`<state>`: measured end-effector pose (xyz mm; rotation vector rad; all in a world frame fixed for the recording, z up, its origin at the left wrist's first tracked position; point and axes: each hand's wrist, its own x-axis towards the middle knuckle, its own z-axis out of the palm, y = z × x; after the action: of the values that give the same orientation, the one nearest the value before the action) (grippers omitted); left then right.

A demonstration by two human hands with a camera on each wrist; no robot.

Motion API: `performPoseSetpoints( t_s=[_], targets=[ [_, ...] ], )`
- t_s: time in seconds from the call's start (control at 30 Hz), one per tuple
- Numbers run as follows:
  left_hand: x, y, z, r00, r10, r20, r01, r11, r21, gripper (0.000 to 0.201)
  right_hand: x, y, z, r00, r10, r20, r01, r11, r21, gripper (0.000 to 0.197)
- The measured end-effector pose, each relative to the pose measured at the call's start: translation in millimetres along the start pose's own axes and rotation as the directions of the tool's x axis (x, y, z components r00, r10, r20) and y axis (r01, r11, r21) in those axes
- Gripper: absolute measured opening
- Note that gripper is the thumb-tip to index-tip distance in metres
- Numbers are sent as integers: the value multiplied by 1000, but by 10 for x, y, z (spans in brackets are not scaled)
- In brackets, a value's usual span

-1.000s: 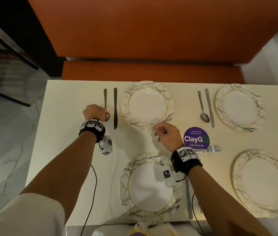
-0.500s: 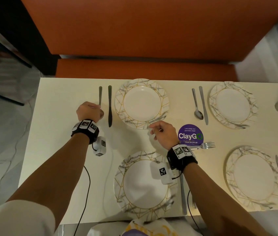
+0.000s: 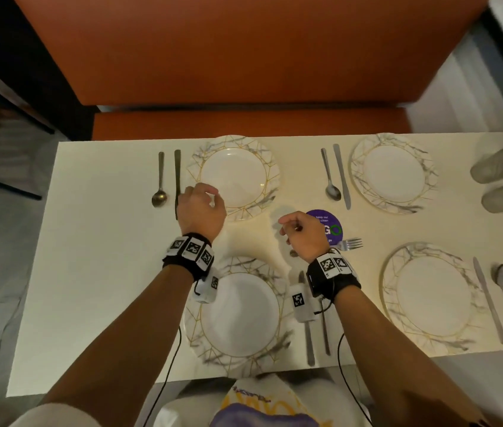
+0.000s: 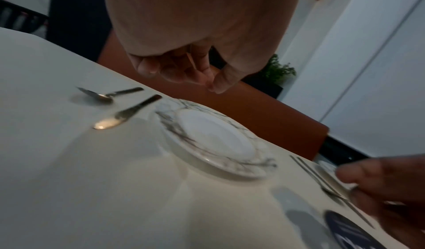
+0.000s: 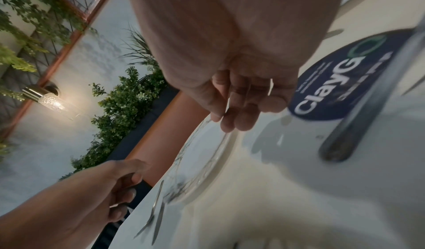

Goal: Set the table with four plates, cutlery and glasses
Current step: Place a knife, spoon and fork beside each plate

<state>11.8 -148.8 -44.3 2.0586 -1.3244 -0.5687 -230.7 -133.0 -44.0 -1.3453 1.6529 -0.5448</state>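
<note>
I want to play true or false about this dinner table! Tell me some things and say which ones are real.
1. Four round marble-patterned plates sit on the white table. True.
2. The left hand holds a silver spoon. False: it holds nothing; the silver spoon lies on the table.
3. A silver fork lies beside the round purple sticker. True.
4. The right hand carries a glass. False: no glass is in it.
5. The bench behind the table is blue. False: the bench is orange.

Four plates (image 3: 233,177), four spoons (image 3: 159,197), four knives (image 3: 341,175)
</note>
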Motion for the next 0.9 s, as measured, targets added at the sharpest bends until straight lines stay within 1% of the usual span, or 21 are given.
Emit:
performPoseSetpoints(
  t_s=[0.07, 0.13, 0.2, 0.27, 0.33, 0.4, 0.47, 0.53, 0.6, 0.67, 0.73, 0.9],
  targets=[
    [-224, 229, 192, 997, 39, 66, -37, 999, -35, 9, -19, 132, -213, 1000, -6, -16, 6, 999, -43, 20],
    [-430, 448, 402, 987, 88, 136, -78, 994, -72, 8, -26, 285, -444, 998, -22, -53, 13, 987, -163, 17],
    [-611, 644, 634, 966, 110, 234, -89, 991, -99, 7, -25, 462, -684, 996, -28, -82, 7, 971, -240, 16],
    [-772, 819, 857, 933, 112, 343, -79, 991, -109, 5, -2, 648, -905, 996, -46, -73, 21, 951, -310, 15],
    [-910, 953, 1075, 898, 120, 423, -86, 991, -99, 3, 39, 799, -1102, 997, -52, -62, 21, 903, -428, 17],
    [-1023, 1057, 1269, 874, 108, 474, -86, 994, -67, 4, 77, 914, -1264, 998, -1, -59, -32, 837, -546, 26],
    [-1105, 1137, 1436, 849, 76, 523, -89, 996, 0, 9, 114, 1003, -1374, 999, 34, -38, -50, 795, -605, 30],
    [-1170, 1196, 1561, 829, 57, 556, -115, 991, 70, 10, 143, 1053, -1433, 999, 49, -6, -42, 785, -618, 29],
    [-1223, 1237, 1644, 826, 39, 563, -123, 986, 111, 10, 162, 1076, -1471, 997, 75, 25, -45, 792, -608, 25],
    [-1254, 1256, 1686, 836, 12, 549, -129, 976, 174, 13, 169, 1096, -1482, 992, 118, 50, -70, 824, -562, 19],
    [-1279, 1278, 1697, 847, 1, 531, -152, 958, 242, 14, 175, 1130, -1477, 993, 110, 50, -71, 867, -494, 15],
    [-1299, 1336, 1696, 856, 1, 517, -188, 932, 309, 13, 204, 1140, -1511, 993, 103, 54, -73, 916, -394, 15]
  ],
)
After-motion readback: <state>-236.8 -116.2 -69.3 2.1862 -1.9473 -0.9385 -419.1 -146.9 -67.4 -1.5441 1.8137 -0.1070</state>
